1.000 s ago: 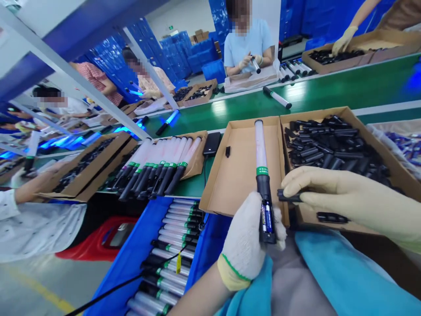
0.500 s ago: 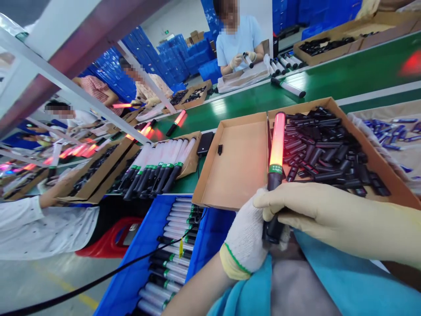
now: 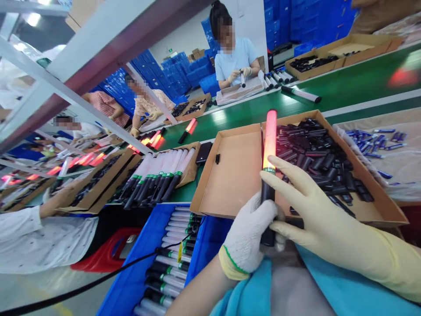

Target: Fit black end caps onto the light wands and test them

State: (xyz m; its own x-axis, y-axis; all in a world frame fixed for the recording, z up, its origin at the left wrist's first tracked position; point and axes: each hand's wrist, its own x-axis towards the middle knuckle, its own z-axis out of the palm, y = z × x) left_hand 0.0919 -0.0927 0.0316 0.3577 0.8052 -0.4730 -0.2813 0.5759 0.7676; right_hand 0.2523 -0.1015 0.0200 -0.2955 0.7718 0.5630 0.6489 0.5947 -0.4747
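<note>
- The left hand (image 3: 251, 235), in a white knit glove, is closed tight around the black handle of a light stick (image 3: 269, 175). It holds the stick standing up, so the glowing red top points away from the person and is easy to see.
- The right hand (image 3: 312, 210), in a smooth yellow glove, is spread open. Its fingers (image 3: 279, 169) lie flat against the stick near the green ring, and its thumb rests lower on the handle. It touches the stick but does not wrap around it, as if to keep it steady.
- The stick is up in the air, just above the near edge of two brown boxes.
- Low on the left, a blue bin (image 3: 138, 267) holds more sticks lying side by side, close enough to reach.
- The empty-looking box (image 3: 230, 175) sits right in front. The box of black caps (image 3: 371, 199) touches it on the right, so the small parts are near the right hand.
- A row of sticks (image 3: 158, 175) leans in another box to the left.
- Farther back, a green belt (image 3: 345, 87) runs across, with one stick lying on it.
- Past the belt, a person in a light blue shirt (image 3: 235, 57) holds a stick too.
</note>
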